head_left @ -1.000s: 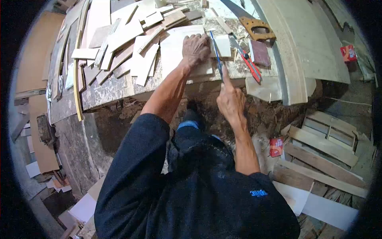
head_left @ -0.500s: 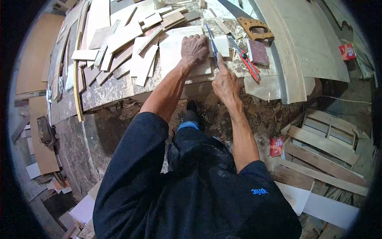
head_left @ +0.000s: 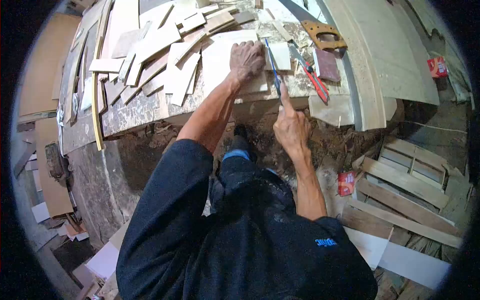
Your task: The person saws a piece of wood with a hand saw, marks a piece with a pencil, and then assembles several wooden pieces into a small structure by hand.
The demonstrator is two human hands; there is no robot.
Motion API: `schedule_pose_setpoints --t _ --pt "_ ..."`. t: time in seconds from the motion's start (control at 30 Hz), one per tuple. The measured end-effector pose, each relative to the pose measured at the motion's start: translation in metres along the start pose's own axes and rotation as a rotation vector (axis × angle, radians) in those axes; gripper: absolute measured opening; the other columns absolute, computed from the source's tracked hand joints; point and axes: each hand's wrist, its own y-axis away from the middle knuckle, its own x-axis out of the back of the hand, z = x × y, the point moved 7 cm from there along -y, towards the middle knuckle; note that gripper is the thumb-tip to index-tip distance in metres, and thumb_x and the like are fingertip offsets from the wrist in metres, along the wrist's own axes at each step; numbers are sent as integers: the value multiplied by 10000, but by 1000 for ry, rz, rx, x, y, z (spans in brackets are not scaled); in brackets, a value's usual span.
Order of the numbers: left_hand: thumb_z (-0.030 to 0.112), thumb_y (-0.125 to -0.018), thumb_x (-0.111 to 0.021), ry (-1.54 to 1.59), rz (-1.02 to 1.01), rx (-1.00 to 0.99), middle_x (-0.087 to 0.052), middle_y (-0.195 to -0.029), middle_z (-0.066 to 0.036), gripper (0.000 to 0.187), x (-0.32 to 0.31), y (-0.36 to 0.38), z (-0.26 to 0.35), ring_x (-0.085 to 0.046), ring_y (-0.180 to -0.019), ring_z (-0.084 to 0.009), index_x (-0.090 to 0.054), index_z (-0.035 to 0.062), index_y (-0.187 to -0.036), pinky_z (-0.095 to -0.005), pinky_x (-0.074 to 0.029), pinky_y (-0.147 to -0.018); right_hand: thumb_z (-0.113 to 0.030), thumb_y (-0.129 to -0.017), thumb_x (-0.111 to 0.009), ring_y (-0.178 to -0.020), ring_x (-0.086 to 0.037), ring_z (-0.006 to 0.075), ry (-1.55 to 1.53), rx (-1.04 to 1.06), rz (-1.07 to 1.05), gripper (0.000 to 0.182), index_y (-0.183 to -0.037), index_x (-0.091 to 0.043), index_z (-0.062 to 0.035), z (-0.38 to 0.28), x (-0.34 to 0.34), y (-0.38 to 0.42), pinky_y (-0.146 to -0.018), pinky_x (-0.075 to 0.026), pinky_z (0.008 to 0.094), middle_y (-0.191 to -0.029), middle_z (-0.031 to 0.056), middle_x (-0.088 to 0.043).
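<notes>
My left hand (head_left: 247,61) is curled into a fist and presses on a pale board (head_left: 217,67) at the front of the workbench. My right hand (head_left: 292,125) grips the near end of a narrow blue tool (head_left: 274,64), which looks like a hacksaw seen edge-on. The index finger lies stretched along its top. The tool points away from me, just right of my left hand, between the board and a smaller pale piece (head_left: 280,57). Whether its blade touches wood is hidden. Red-handled pliers or cutters (head_left: 316,84) lie to the right.
Beyond them lie a reddish block (head_left: 326,65) and a handsaw with a wooden handle (head_left: 324,35). Several wood offcuts (head_left: 157,45) cover the bench's left side. Long panels (head_left: 380,55) run along the right. Wooden frames (head_left: 405,182) and a red packet (head_left: 346,183) lie on the floor.
My right hand has drawn back toward me and slightly right, pulling the blue tool with it. My left hand stays on the board.
</notes>
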Motion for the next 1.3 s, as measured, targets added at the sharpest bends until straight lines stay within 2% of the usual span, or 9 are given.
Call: schedule_pose_setpoints --t 0.17,0.3,0.43,0.7,0.73,0.83,1.0,1.13,1.3 --pt "230 -769 -605 27 6 9 -652 -936 -86 249 -5 -1 -1 -630 -929 -274 -616 128 -996 -411 -435 -803 -65 -804 -545 -627 -630 427 -64 182 200 726 -1486 -330 -193 -2 -17 -53 -609 -470 562 -673 243 -640" --pt "247 -780 -612 11 -25 32 -654 -944 -80 266 -6 -3 0 -632 -936 -268 -609 123 -1016 -409 -438 -801 -56 -869 -508 -716 -645 407 4 -96 -137 648 -1484 -340 -173 1 1 5 -646 -477 511 -790 264 -640" --pt "311 -741 -683 -5 67 -60 -667 -934 -87 316 -3 1 0 -645 -905 -255 -624 137 -998 -402 -441 -798 -101 -894 -480 -674 -634 423 5 88 152 594 -1472 -374 -189 1 -5 -26 -635 -470 518 -771 261 -646" --pt "247 -793 -629 -9 9 -13 -634 -947 -63 282 1 2 2 -634 -911 -253 -598 151 -1056 -402 -442 -779 -99 -879 -544 -652 -630 430 35 -14 0 652 -1489 -335 -196 5 5 9 -618 -476 528 -672 243 -627" --pt "230 -794 -623 -56 9 -8 -632 -947 -72 282 -3 -1 -1 -634 -901 -253 -584 148 -1061 -406 -441 -772 -108 -807 -555 -618 -629 447 54 27 31 746 -1502 -301 -205 8 -2 1 -634 -482 555 -653 260 -620" --pt "224 -788 -614 -17 37 -31 -634 -928 -75 273 -3 0 -2 -634 -899 -258 -587 143 -1047 -410 -441 -773 -120 -809 -559 -614 -632 442 -28 143 141 742 -1501 -309 -215 -5 -8 -40 -625 -482 556 -660 263 -624" --pt "242 -751 -645 -14 23 23 -647 -932 -74 304 -2 0 0 -633 -903 -259 -603 141 -1036 -407 -443 -794 -95 -796 -554 -653 -642 454 65 -15 -64 752 -1500 -305 -183 0 8 6 -640 -500 540 -670 271 -628" --pt "259 -746 -657 -12 88 -60 -648 -958 -72 340 0 1 -1 -633 -908 -258 -598 146 -1061 -406 -443 -797 -65 -790 -541 -719 -658 426 30 107 126 751 -1495 -304 -170 -8 5 -23 -655 -502 537 -727 261 -648" --pt "262 -781 -632 -4 4 -8 -656 -954 -77 314 -1 -2 1 -634 -926 -254 -599 135 -1066 -405 -438 -806 -78 -849 -509 -712 -643 448 23 31 37 654 -1474 -356 -189 -5 6 -19 -629 -482 539 -749 274 -643"
